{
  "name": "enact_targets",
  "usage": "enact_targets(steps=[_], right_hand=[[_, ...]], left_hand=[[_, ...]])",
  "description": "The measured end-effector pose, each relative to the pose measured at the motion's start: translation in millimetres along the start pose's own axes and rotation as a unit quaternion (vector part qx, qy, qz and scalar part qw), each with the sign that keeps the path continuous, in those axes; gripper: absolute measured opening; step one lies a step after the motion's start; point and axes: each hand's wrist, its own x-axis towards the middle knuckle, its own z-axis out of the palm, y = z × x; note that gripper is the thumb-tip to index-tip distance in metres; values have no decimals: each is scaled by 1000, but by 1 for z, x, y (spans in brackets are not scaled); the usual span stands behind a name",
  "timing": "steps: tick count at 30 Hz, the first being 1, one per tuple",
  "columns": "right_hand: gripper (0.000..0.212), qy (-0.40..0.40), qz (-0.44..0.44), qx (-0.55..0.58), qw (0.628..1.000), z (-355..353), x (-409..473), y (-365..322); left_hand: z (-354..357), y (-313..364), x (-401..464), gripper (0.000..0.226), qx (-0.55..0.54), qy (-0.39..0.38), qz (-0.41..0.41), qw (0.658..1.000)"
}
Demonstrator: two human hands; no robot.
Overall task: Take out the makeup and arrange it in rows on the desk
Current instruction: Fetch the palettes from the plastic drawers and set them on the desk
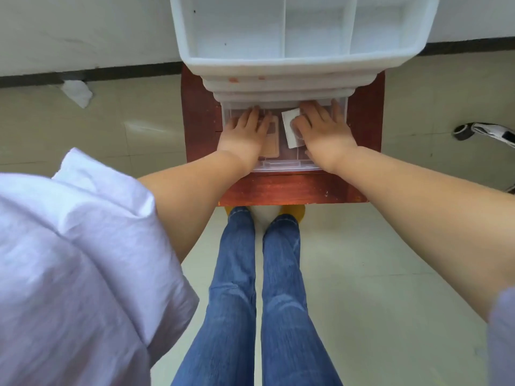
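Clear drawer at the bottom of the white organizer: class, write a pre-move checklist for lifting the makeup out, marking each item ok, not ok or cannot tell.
1. Clear drawer pulled out far enough to reach in: ok.
2. Left hand on the tan flat case: ok, it rests on it; grip cannot tell.
3. Right hand on the white packet: ok, fingers overlap it; grip cannot tell.
4. White organizer steady on the red desk: cannot tell.
5. Bare desk strip in front of the drawer for rows: ok, but narrow.
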Motion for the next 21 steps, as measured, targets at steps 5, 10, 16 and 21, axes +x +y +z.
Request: enact_targets(steps=[5, 10, 16, 21], right_hand=[[57, 21, 21, 80, 996, -14, -10, 0], [62, 76, 57, 200, 975, -37, -58, 0], [73, -55, -25, 272, 960, -20, -132, -27], [82, -139, 45, 258, 955, 0, -120, -32]], left_hand=[[-7, -3, -9, 93, 2, 35, 20, 999], [-34, -4, -44, 93, -96, 62, 41, 993], [-13, 13, -113, 90, -115, -84, 121, 982], [5, 13, -105, 98, -148, -199, 21, 968]])
